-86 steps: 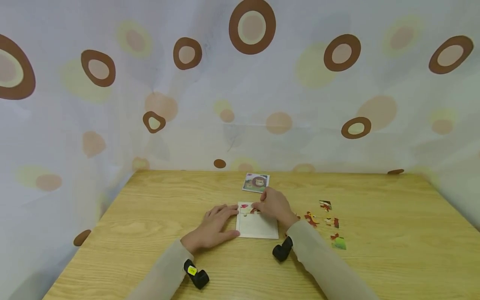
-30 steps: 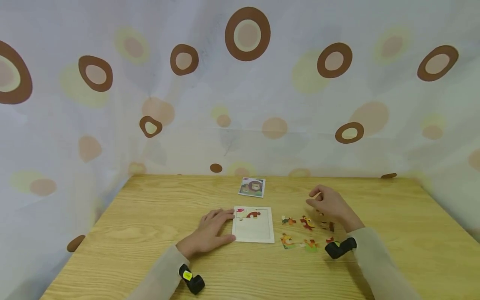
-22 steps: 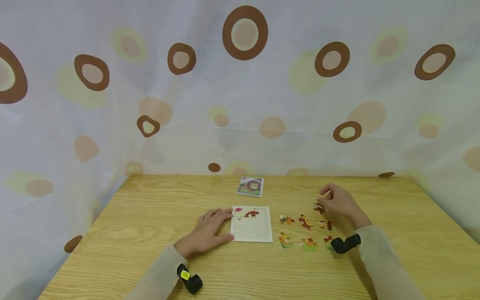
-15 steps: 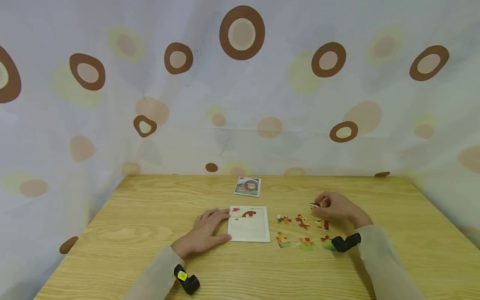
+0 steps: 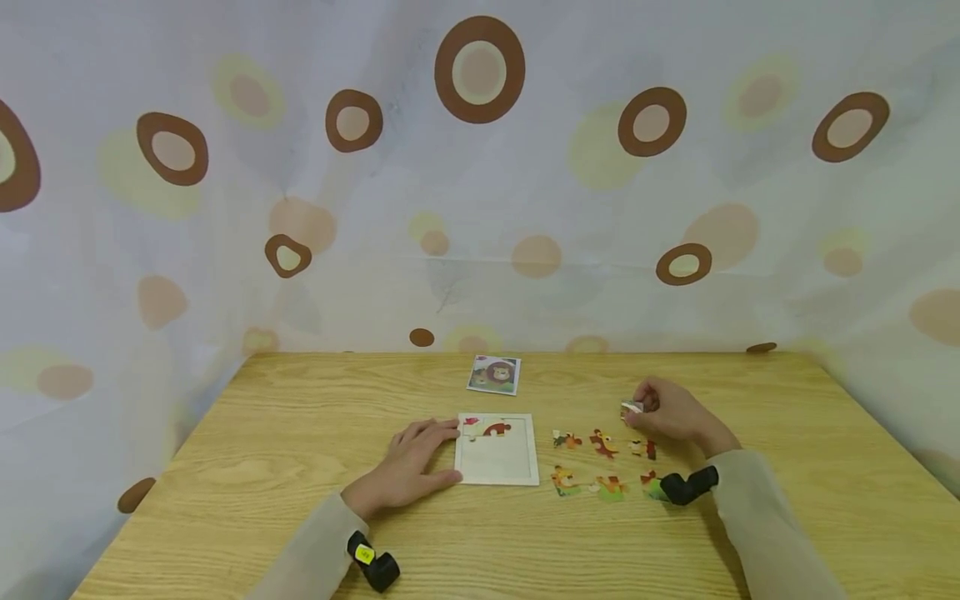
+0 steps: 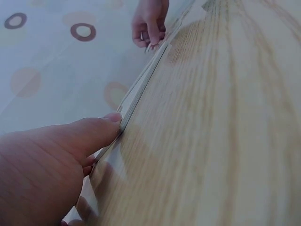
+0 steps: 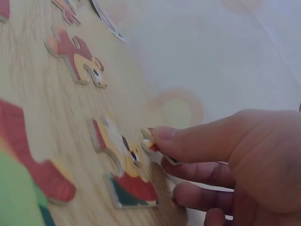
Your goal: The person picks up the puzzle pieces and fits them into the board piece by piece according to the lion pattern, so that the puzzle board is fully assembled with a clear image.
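My left hand (image 5: 408,467) rests at the left edge of a white square puzzle tray (image 5: 498,462), fingers and thumb touching its rim. In the left wrist view the thumb (image 6: 96,134) lies along that edge. Fitted pieces fill the tray's upper left: one with a pink shape (image 5: 471,422), another brown (image 5: 498,429). To the right, my right hand (image 5: 675,414) pinches a jigsaw piece (image 5: 632,408) between thumb and fingers, tilted above the loose pieces. The right wrist view shows only a small part of the held piece (image 7: 148,142); the thumb covers the rest.
Several loose jigsaw pieces lie in two rows between tray and right hand, including a brown piece with an eye (image 5: 603,443) and an orange one (image 5: 564,481). A lion picture card (image 5: 493,375) lies behind the tray. A patterned cloth (image 5: 375,308) hangs behind the table (image 5: 315,392).
My right hand has gone from the tray to the loose pieces at the right, taken hold of the rearmost one and tilted it up. The left hand stays at the tray's edge.
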`<state>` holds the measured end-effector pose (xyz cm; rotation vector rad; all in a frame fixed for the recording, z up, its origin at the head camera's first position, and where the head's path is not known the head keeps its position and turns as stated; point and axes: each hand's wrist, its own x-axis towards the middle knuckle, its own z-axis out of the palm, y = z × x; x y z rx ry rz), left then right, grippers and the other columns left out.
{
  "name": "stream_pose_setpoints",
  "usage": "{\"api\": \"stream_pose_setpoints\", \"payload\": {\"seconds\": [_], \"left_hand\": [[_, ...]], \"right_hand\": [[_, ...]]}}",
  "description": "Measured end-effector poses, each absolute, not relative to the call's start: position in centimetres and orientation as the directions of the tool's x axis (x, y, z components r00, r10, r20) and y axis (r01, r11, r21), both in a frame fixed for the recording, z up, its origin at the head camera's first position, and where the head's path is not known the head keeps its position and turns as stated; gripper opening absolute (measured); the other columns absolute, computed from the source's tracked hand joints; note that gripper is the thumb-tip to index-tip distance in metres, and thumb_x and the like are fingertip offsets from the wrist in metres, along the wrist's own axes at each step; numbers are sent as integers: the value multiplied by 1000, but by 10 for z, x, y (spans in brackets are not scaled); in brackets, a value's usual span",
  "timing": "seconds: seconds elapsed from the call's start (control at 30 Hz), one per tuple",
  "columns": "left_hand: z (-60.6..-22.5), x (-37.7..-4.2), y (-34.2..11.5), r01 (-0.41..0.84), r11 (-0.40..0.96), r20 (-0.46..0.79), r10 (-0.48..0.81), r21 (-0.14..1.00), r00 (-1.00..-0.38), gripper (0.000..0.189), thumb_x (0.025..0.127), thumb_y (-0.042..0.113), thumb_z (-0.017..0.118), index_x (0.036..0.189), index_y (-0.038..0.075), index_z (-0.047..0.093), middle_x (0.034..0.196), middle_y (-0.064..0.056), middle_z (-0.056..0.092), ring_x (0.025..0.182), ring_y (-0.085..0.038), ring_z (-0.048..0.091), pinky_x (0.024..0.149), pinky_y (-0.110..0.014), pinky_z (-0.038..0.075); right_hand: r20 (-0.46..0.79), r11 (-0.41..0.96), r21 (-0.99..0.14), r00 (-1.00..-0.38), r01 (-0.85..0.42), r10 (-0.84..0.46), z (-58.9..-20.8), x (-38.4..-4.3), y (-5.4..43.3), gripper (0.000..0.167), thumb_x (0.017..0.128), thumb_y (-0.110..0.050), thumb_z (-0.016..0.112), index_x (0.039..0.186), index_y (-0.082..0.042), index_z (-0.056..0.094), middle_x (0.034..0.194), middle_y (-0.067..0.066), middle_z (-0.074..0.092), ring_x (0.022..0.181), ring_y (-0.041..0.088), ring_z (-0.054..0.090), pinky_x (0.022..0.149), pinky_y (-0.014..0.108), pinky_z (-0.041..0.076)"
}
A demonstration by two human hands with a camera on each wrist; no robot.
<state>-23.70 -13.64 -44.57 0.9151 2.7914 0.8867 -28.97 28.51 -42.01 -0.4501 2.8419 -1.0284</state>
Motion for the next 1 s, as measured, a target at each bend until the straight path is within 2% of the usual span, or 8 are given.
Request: {"api": "stream_pose_setpoints", "payload": {"seconds": [0.17,0.27,0.47,0.63,0.8,1.0], "left_hand": [[-446,-237,-138,520,659,104,562,544,-820,57,93,39,61,139,7,47,154,-8,36,141,-38,25,108,-63,17],[-447,-236,-139,516,662,101,559,544,-823,57,93,39,61,139,7,47,154,-8,36,141,-38,25,107,-63,17],[-447,-236,-138,519,652,119,555,553,-823,57,93,39,61,138,7,47,153,-8,36,141,-38,25,107,-63,17],[-446,-235,-136,512,656,111,552,555,-826,57,93,39,62,138,6,48,153,-9,37,141,-38,25,107,-63,17],[-446,-235,-136,518,656,117,553,549,-825,57,93,38,62,138,6,48,153,-9,37,140,-39,25,107,-64,17],[-446,-236,-135,520,654,114,558,549,-822,56,93,38,61,138,7,47,153,-9,37,141,-38,25,107,-63,17]], "right_hand": [[130,701,-636,-940,-323,-315,-424,-292,276,21,90,-14,68,99,1,57,85,7,62,74,13,55,65,28,45],[145,691,-647,-942,-322,-303,-427,-292,267,21,91,-20,68,98,-2,59,84,5,65,73,12,58,64,27,46],[123,607,-722,-926,-331,-358,-425,-293,247,17,92,-17,66,98,-3,59,84,7,68,65,15,59,56,28,47],[106,595,-734,-920,-328,-377,-428,-295,233,17,93,-16,64,102,-3,58,84,5,67,67,15,60,58,28,48],[106,567,-759,-919,-321,-379,-425,-295,216,15,93,-13,64,100,-1,58,83,8,66,61,17,58,54,28,49],[100,552,-765,-908,-332,-407,-423,-294,193,15,91,-15,66,97,-3,59,87,8,65,70,15,59,59,29,49]]}}
